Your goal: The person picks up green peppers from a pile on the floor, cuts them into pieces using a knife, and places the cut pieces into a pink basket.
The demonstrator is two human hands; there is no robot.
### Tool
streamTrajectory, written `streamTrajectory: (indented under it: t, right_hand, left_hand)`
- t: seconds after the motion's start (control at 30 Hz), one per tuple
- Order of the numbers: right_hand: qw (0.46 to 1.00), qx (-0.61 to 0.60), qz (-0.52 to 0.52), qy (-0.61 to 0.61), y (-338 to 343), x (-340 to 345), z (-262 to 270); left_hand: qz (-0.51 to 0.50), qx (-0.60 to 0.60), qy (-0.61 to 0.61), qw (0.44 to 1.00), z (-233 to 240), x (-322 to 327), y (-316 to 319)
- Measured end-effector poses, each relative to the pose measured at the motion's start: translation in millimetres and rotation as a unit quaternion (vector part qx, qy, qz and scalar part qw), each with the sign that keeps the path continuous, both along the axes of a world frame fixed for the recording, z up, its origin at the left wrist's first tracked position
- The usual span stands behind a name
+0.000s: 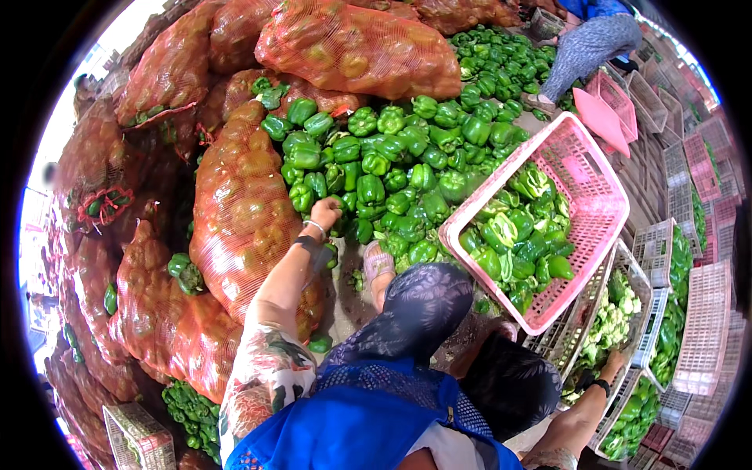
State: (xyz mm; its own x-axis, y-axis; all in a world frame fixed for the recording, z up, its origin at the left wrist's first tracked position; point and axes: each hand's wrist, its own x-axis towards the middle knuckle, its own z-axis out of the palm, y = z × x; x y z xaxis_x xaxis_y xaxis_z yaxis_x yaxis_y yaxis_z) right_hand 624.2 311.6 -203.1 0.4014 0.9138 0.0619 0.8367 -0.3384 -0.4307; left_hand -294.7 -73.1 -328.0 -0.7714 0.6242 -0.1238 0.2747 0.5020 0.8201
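Note:
My left hand (326, 214) reaches to the left edge of a heap of green bell peppers (371, 191), its fingers curled among them. Whether it grips a pepper is hidden. A large orange mesh sack (244, 211) of round produce lies just left of that arm. On my right side, my right hand (614, 359) is down at a crate (640, 296) of pale green trimmings (614, 314); its fingers are mostly hidden. A pink plastic crate (599, 247), partly filled with green peppers (523, 226), some cut or broken, tilts between the heap and the trimmings.
Full mesh sacks (358, 50) are stacked ahead and to the left. Another person's leg (587, 53) is at the upper right, beside more loose peppers (499, 59). Crates of peppers (681, 276) line the right. My sandalled foot (379, 264) borders the heap.

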Motion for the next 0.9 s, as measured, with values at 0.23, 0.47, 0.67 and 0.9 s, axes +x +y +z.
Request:
streamTrajectory:
  t: [0.23,0.47,0.67,0.9]
  right_hand:
    - [0.994,0.008,0.082,0.072,5.0,-57.7,5.7]
    - [0.981,-0.052,0.137,0.129,-23.9,-163.7,37.0]
    - [0.976,0.01,0.19,-0.105,-48.3,-75.9,36.2]
    - [0.951,0.14,0.27,0.061,-101.8,-245.4,132.9]
  left_hand:
    - [0.055,-0.076,0.111,0.989,-25.1,14.1,107.8]
    - [0.115,-0.142,-0.002,0.983,-23.9,10.9,143.5]
    - [0.193,0.045,-0.299,0.934,-30.1,15.0,125.8]
    - [0.045,0.384,-0.516,0.764,84.2,61.3,102.1]
